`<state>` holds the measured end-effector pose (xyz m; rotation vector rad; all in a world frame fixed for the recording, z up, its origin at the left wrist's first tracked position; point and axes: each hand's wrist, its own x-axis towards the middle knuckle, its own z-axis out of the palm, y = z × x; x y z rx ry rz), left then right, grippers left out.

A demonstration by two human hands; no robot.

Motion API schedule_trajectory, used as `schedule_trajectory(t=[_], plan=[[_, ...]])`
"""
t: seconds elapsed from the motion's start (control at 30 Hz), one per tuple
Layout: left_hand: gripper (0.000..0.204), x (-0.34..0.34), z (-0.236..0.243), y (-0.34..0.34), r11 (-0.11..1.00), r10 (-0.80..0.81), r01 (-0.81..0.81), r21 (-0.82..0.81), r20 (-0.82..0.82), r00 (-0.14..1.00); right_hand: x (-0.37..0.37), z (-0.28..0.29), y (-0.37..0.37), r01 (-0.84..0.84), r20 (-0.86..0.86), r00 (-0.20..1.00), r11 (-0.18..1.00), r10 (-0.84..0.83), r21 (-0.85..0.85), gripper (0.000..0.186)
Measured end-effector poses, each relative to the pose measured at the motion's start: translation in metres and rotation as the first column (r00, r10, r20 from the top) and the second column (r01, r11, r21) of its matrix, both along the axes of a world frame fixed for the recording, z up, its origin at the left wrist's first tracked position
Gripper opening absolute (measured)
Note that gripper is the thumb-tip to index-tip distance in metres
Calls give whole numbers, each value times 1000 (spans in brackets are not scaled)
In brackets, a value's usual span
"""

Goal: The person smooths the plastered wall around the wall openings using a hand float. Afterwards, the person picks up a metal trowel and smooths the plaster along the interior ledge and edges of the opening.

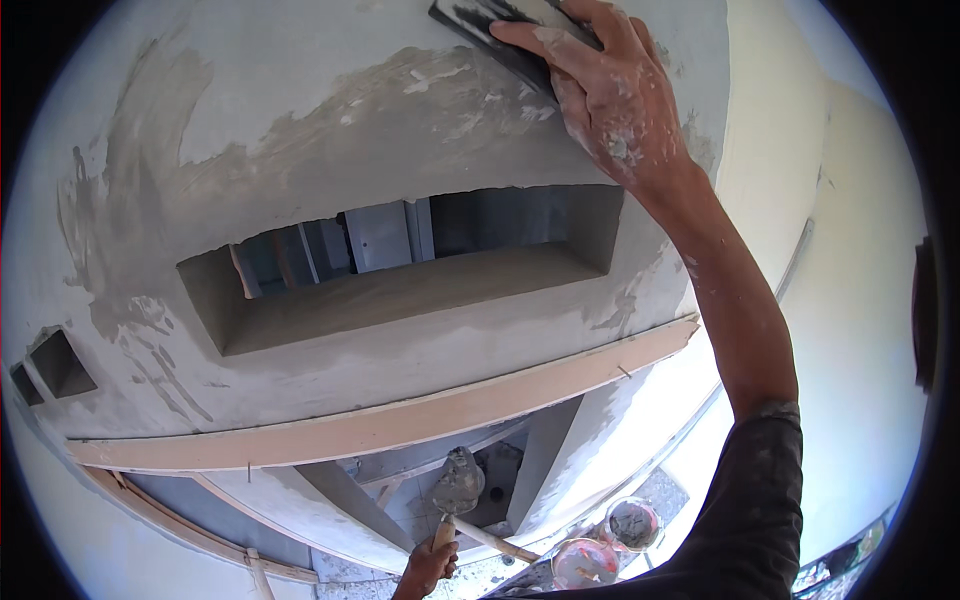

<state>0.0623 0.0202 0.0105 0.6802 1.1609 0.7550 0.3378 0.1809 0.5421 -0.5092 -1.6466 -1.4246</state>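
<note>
Head view: the right hand (617,100) grips a flat, dark rectangular float (505,50), cut off above, at smeared grey plaster (390,125). The left hand (427,568) holds a pale wooden-handled trowel (444,532), blade hidden under lumpy mortar (459,484).

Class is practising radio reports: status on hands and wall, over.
Right hand gripping dark float at wall, above opening. Left hand holding mortar-smeared trowel, low. Wooden board spans below opening.
</note>
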Motion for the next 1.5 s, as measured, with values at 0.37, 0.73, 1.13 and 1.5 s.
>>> schedule_trajectory(t=[0.37,0.73,1.13,1.5], plan=[[31,-17,-5,3,999,-9,11,-30,49,999,-65,-66,-14,-41,260,963,994,66,-103,23],[27,-25,-8,-9,1000,24,-26,16,102,994,37,-8,-14,139,-50,990,982,-134,126,41],[24,-13,-18,-11,997,60,-54,-53,111,992,35,-36,-13,286,125,952,958,-281,-24,44],[21,4,-37,-5,999,-25,28,-25,116,993,-1,-64,-15,82,363,929,996,-70,-17,21]])
